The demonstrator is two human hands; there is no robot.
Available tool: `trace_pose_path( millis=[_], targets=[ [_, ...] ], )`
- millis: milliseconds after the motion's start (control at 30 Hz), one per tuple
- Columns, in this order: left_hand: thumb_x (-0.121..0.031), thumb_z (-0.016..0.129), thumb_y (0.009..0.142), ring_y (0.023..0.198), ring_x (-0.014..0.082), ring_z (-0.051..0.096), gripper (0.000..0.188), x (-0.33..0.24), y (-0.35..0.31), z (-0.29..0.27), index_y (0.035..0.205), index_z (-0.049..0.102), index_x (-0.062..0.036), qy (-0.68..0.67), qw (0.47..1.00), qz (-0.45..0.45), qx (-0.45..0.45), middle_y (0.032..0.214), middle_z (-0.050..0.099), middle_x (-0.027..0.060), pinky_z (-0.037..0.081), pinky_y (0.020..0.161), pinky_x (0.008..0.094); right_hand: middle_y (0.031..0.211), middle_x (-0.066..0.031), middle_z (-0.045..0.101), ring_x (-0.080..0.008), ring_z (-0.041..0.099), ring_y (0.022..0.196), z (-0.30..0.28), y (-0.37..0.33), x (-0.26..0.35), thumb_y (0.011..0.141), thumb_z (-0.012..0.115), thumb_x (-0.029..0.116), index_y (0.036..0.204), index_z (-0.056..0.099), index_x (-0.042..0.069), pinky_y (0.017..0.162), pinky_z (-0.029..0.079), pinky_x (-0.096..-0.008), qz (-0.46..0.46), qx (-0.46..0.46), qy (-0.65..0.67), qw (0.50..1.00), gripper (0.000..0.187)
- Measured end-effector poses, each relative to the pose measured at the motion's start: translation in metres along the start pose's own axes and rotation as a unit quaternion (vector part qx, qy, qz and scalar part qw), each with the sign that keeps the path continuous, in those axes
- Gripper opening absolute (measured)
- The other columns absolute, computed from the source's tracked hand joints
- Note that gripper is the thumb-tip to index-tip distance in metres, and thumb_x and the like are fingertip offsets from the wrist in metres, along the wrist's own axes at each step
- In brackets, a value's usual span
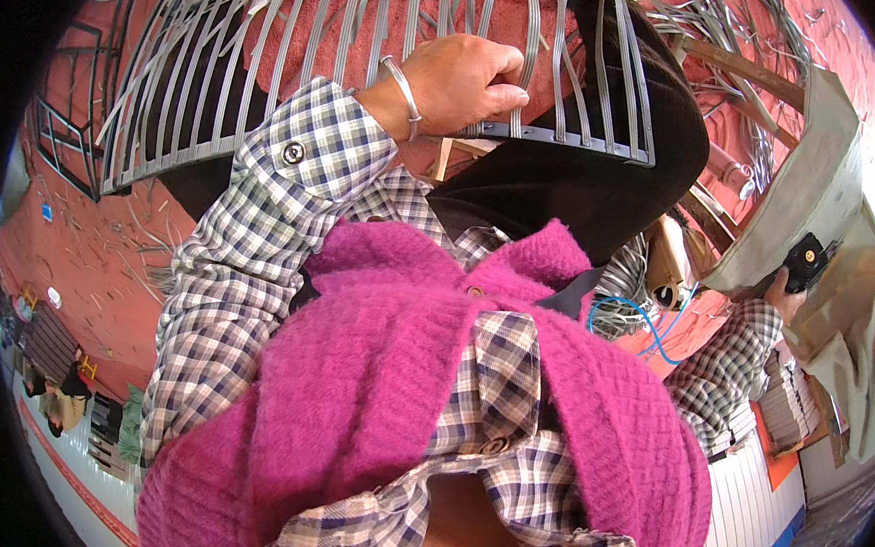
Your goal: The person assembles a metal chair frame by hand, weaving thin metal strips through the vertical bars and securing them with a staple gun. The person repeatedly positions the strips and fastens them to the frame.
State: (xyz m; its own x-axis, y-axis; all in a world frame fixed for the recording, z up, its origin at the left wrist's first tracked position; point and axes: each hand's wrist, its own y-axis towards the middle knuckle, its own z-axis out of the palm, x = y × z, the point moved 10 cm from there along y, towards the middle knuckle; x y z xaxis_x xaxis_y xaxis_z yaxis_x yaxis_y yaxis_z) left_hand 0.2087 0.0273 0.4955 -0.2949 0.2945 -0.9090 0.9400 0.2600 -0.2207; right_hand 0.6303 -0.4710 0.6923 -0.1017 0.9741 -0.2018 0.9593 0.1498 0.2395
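Nearest the lens: magenta knit vest over a checked shirt, filling the lower frame. L hand, bangle at the wrist, fingers curled shut round one strip and the dark rim band of a grey strip-woven frame; frame spreads left and beyond that hand, its rim running off to the right. R hand, far to the right and partly hidden, appears closed on a small black tool held against a tan sheet; grip w/ fingers unclear. Risk, as judged: loose strip ends fan out beyond the L hand, so a slack grip could let them spring back; thin edges may nick fingers. Room: cut strips litter the red floor beyond both hands; free space mainly left of the L hand.
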Motion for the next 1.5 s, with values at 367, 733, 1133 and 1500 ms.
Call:
trace_pose_path(
  millis=[367,733,1133,1500],
  targets=[
    [-0.024,0.062,0.084,0.062,0.0223,0.064,0.024,0.004,-0.006,0.003,0.076,0.056,-0.0025,0.002,1.0,0.006,-0.011,0.065,0.064,0.009,0.046,0.057,0.0337,0.067,-0.0079,0.058,-0.0157,0.054,0.056,-0.084,-0.043,0.069,0.083,0.064,0.021,0.083,0.058,-0.001,0.053,0.044,-0.027,0.082,0.207,0.371,0.901,0.024],
    [-0.029,0.063,0.083,0.064,0.0272,0.061,0.025,0.005,-0.003,0.01,0.077,0.057,-0.005,0.015,1.0,-0.002,-0.022,0.065,0.061,0.0113,0.045,0.058,0.0384,0.065,-0.006,0.057,-0.0149,0.055,0.06,-0.099,-0.247,0.389,0.083,0.056,0.009,0.074,0.058,-0.003,0.058,0.043,-0.0278,-0.128,0.599,0.351,0.708,0.016],
    [-0.029,0.061,0.083,0.069,0.0318,0.061,0.023,-0.002,-0.007,0.018,0.078,0.057,-0.0063,0.032,0.999,0.018,-0.033,0.068,0.06,0.0132,0.045,0.061,0.0431,0.068,-0.0023,0.059,-0.0106,0.053,0.057,-0.073,-0.278,0.416,0.078,0.067,0.01,0.087,0.061,0.001,0.052,0.042,-0.0247,-0.105,0.682,0.256,0.677,0.014],
    [-0.03,0.061,0.083,0.07,0.0314,0.062,0.024,-0.004,-0.009,0.02,0.078,0.058,-0.0071,0.056,0.998,0.005,-0.03,0.069,0.061,0.0129,0.046,0.062,0.0428,0.062,-0.0017,0.057,-0.0092,0.052,0.052,-0.069,-0.28,0.42,0.079,0.067,0.011,0.084,0.061,0.0,0.048,0.042,-0.0244,-0.132,0.681,0.189,0.695,0.013]
  ],
)
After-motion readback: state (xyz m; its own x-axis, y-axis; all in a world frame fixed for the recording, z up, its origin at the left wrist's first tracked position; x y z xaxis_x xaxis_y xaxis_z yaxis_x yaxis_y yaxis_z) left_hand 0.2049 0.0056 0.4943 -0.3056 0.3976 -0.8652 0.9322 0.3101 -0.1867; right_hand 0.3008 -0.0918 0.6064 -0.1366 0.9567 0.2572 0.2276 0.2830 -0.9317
